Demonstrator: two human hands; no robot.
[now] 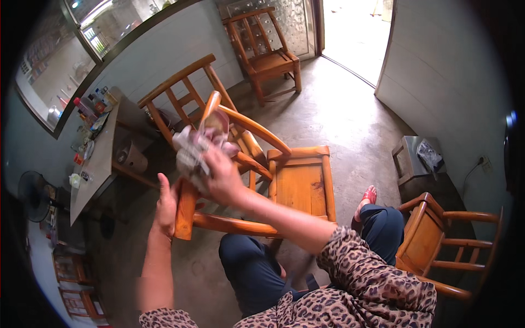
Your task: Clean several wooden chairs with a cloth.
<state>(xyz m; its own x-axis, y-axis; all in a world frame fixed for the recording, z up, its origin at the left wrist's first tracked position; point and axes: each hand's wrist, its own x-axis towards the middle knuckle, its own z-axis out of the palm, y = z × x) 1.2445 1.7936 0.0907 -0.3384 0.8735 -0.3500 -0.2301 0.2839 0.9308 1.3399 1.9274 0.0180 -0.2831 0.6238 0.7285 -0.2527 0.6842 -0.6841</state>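
Before me stands a varnished wooden chair (301, 184), its backrest towards my left and its plank seat to the right. My left hand (166, 209) holds the near end of the backrest's top rail (186, 213) from its outer side. The thumb points up, and part of the fingers is hidden behind the wood. A crumpled cloth (192, 151), pale grey and pinkish, is bunched in my right hand (223, 174). The cloth lies against the middle of the top rail and covers part of it; cloth and hand are slightly blurred.
A second wooden chair (180, 92) stands just behind, a third (268, 61) near the doorway and another (424, 238) at my right. A table (96, 164) with bottles runs along the left wall. A low stool (404, 153) bears a plastic bag (428, 156).
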